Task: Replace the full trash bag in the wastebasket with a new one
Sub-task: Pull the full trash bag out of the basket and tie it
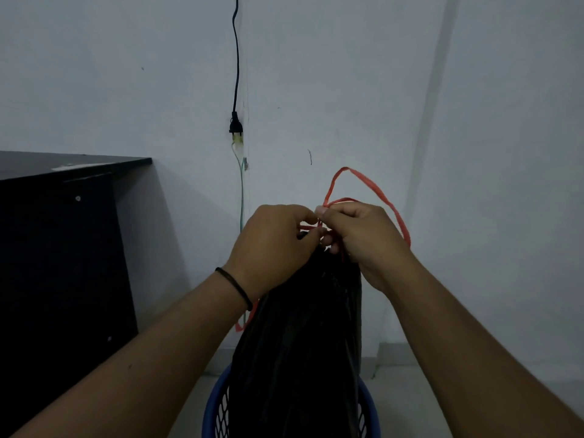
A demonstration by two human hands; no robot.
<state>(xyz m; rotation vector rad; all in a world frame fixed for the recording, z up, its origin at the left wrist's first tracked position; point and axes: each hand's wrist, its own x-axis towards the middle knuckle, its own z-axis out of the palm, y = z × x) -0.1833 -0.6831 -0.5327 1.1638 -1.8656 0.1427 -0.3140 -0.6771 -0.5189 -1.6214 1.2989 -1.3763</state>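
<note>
- Bag [303, 343]: black, gathered to a narrow neck at the top and drawn up tall; its lower part sits inside the basket [211, 403], a blue mesh bin at the bottom edge of the view.
- Drawstring [357, 181]: red-orange; one loop arcs above and to the right of the hands, then runs down behind the right hand; strands cross at the bag's neck between the two hands; a further length hangs below the left wrist, beside the bag.
- Left hand [271, 245]: fingers curled, thumb and fingertips pinching the drawstring at the bag's neck. A dark band [235, 287] circles the wrist.
- Right hand [363, 238]: fingers curled, thumb and forefinger pinching the drawstring where the upper loop begins; the hand is just beside the left, fingertips nearly touching.
- Desk [63, 235]: dark, standing at the left against the wall [379, 90], well apart from the basket.
- Cord [236, 58]: black, running down the wall to a plug [236, 126]; a thin green wire [242, 191] continues below it, behind the left hand.
</note>
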